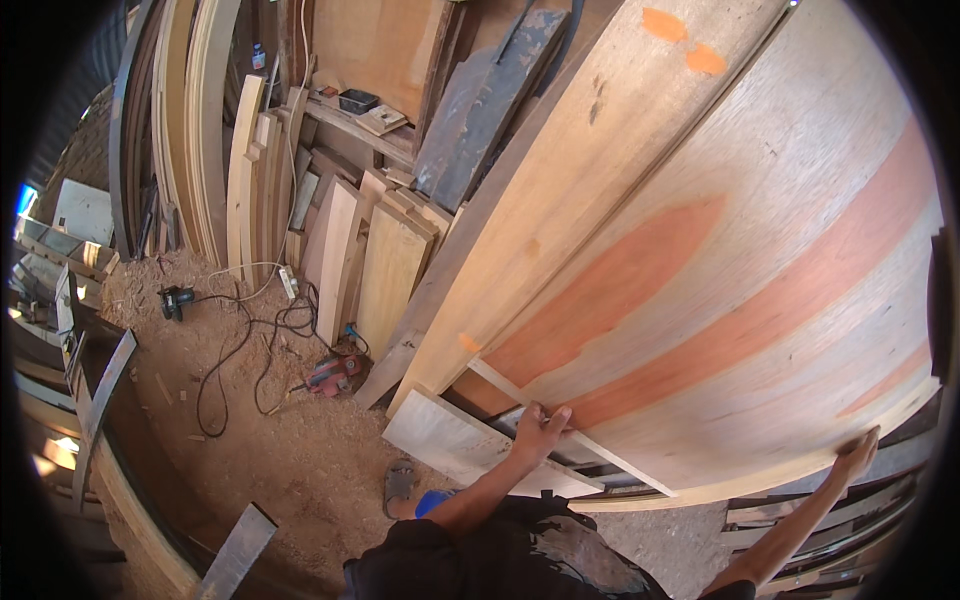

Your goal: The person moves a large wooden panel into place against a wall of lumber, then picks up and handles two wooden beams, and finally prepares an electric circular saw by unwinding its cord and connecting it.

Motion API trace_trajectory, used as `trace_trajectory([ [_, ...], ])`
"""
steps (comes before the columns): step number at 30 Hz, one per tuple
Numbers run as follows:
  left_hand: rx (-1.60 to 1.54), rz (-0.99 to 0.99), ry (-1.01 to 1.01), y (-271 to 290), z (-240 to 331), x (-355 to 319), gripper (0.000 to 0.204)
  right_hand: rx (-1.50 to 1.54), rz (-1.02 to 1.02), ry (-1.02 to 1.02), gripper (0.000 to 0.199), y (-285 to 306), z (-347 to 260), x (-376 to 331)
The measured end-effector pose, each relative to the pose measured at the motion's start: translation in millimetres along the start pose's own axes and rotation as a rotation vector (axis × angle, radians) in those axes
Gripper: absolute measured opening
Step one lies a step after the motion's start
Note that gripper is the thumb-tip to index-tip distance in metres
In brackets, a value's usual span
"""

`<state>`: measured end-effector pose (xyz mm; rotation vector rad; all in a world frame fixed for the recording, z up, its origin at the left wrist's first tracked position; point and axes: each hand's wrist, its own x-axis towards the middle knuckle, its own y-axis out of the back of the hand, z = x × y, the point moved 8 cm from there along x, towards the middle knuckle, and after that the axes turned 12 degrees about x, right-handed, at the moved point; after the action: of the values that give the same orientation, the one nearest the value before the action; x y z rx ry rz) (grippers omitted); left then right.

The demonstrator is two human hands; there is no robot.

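A large plywood panel (780, 270) with reddish-orange streaks lies across the right side in front of me. Along its near left end runs a thin pale wooden strip (622, 462). My left hand (538, 436) is closed on this strip, thumb on top, the other fingers partly hidden. At the panel's near right edge, my right hand (856, 455) is closed over the border, its fingertips mostly out of sight. Below the strip, a short whitish board (450, 435) lies across dark gaps. A long wooden plank (560, 190) runs along the panel's left side.
On the sawdust-covered floor lie a red power tool (336, 375), a dark green power tool (176, 302), tangled cords and a white power strip (289, 282). Stacked boards (395, 270) lean at the back. More lumber (800, 535) sits below the panel at right.
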<state>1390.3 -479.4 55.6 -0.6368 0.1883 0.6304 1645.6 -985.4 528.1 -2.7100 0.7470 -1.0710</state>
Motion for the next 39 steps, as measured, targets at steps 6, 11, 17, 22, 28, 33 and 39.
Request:
trace_trajectory([
  [6, -0.104, -0.041, -0.065, -4, 11, 2, 0.041, -0.039, 0.034, -0.024, 0.057, -17, -13, -21],
  [11, -0.085, -0.013, -0.045, -6, -4, 12, 0.038, -0.066, 0.045, 0.032, 0.057, -30, -27, -23],
  [17, -0.067, 0.010, -0.174, 13, 6, -11, 0.028, -0.467, 0.088, 0.251, 0.070, -1, 23, 1],
  [22, -0.441, -0.180, 0.077, 12, -75, 31, 0.056, -0.071, -0.090, 0.047, 0.072, -12, 16, 15],
  [28, 0.015, -0.081, -0.131, -3, -39, 25, 0.052, -0.116, 0.124, 0.102, 0.068, 8, 0, 12],
  [33, 0.032, 0.023, -0.275, 11, -31, 21, 0.051, 0.013, 0.035, 0.144, 0.064, -3, -1, 4],
  [39, 0.167, 0.073, -0.242, 16, -37, 21, 0.050, -0.010, 0.089, 0.086, 0.060, -6, 7, 4],
])
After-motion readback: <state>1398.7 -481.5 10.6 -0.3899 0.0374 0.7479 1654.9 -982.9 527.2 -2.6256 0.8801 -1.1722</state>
